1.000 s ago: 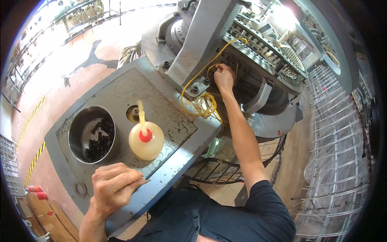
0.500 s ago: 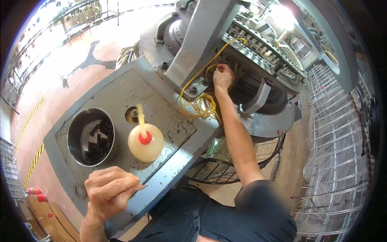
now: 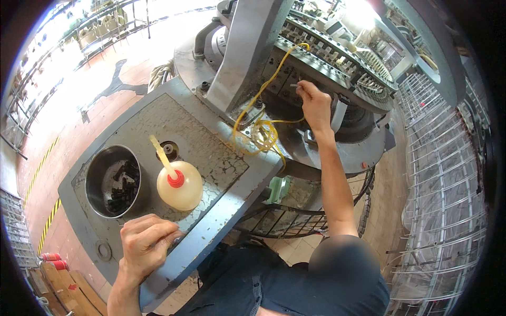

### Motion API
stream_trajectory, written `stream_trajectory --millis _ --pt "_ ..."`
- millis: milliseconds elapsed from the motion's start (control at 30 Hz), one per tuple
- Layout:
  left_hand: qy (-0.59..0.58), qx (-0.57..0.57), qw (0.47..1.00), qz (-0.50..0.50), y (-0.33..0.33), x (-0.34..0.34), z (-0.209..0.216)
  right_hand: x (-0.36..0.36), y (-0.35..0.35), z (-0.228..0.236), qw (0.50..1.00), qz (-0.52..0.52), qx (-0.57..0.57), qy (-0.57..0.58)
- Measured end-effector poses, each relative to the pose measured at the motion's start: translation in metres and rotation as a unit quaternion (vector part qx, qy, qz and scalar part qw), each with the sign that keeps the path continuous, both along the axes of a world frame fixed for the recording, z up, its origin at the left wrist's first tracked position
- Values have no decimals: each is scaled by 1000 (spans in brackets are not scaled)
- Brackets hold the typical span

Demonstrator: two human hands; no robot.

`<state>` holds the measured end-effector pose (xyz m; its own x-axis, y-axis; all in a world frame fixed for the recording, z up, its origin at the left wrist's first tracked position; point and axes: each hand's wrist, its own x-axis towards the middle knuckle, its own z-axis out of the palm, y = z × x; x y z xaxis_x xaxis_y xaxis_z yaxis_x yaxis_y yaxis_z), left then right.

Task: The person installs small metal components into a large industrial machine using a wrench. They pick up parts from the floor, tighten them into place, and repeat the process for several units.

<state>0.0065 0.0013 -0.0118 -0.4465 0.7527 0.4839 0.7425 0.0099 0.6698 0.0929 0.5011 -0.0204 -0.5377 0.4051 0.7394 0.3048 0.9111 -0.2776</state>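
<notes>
My right hand (image 3: pixel 318 108) reaches to the underside of the machine's needle ring (image 3: pixel 337 52), fingers pinched around a small pale piece (image 3: pixel 294 85) too small to name. Beside that hand a thin yellow hose (image 3: pixel 263 136) lies loosely coiled, one strand running up to the ring. My left hand (image 3: pixel 145 243) is closed above the front edge of the worn grey table (image 3: pixel 174 113); what its fingertips hold, if anything, cannot be made out. Past it stand a round squeeze bottle (image 3: pixel 180 194) with a red collar and yellow spout, and a metal bowl (image 3: pixel 89 181) holding several black pieces.
A slanting grey machine leg (image 3: pixel 245 58) rises behind the hose. The table has a round recess (image 3: pixel 169 150) and a flat metal ring (image 3: pixel 104 250) on it. Wire racks (image 3: pixel 437 210) line the right side. Cardboard (image 3: pixel 63 287) lies at the lower left.
My right hand has shifted right and slightly down, away from the yellow hose strand, and the pale piece now shows at its fingertips. My left hand stays closed near the table edge.
</notes>
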Motion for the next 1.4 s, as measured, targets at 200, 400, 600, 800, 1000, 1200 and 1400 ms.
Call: stream_trajectory --millis 200,400,600,800,1000,1200,1400 --pt "-13 -18 1000 1 5 0 0 -28 20 -23 989 90 -56 106" --pt "-16 2 1000 23 4 1 -3 -37 32 -41 986 96 -60 126" --pt "-18 -9 1000 23 1 0 -2 -29 25 -31 988 115 99 27" --pt "-17 2 1000 25 0 0 -2 -18 4 -8 976 24 191 -100" --pt "-5 1 1000 8 3 1 -1 -50 22 0 928 -27 -371 17" --pt "-9 2 1000 20 -3 1 -2 -26 20 -12 777 186 -584 143" --pt "-6 -11 1000 3 2 1 -2 -46 22 -3 904 -6 -426 44"
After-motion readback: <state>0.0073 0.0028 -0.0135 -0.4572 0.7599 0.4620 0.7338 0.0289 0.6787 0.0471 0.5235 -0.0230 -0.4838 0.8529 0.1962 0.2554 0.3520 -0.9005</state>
